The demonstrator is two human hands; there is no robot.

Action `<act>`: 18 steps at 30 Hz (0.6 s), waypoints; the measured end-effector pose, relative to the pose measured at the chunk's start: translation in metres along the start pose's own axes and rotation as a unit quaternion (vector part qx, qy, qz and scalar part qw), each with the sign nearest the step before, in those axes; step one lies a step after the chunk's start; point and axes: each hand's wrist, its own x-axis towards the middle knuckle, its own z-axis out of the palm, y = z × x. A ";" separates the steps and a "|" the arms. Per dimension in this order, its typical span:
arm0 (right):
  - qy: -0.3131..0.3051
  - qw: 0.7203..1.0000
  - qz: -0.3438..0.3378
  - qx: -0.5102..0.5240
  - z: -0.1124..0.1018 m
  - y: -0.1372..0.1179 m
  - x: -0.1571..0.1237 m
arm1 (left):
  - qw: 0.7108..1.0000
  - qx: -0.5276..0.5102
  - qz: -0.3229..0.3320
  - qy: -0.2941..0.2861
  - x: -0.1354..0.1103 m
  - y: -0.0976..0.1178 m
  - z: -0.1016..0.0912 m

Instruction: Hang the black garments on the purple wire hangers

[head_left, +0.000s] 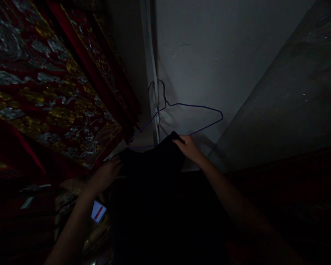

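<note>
A black garment [154,176] hangs down between my two hands; its exact kind is lost in the dark. My right hand [189,147] pinches its upper right corner, thumb on top. At the upper left edge my left hand [109,171] is closed on the cloth, its fingers partly lost in shadow. Behind the garment a purple wire hanger [201,106] hangs tilted by its hook from a pale strip on the wall. The cloth covers part of the hanger's lower bar. Whether the garment is on the hanger, I cannot tell.
Red cloths [57,84] with gold and silver embroidery hang at the left. A pale vertical strip [149,44] runs down the grey wall [198,55]. Shiny clear sheeting [292,88] covers the right side. A lit phone-like screen [98,211] lies below my left forearm among dim clutter.
</note>
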 end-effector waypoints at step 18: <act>0.252 0.965 -0.058 0.042 -0.048 -0.023 -0.022 | 0.968 -0.023 0.162 0.191 0.082 0.086 -0.030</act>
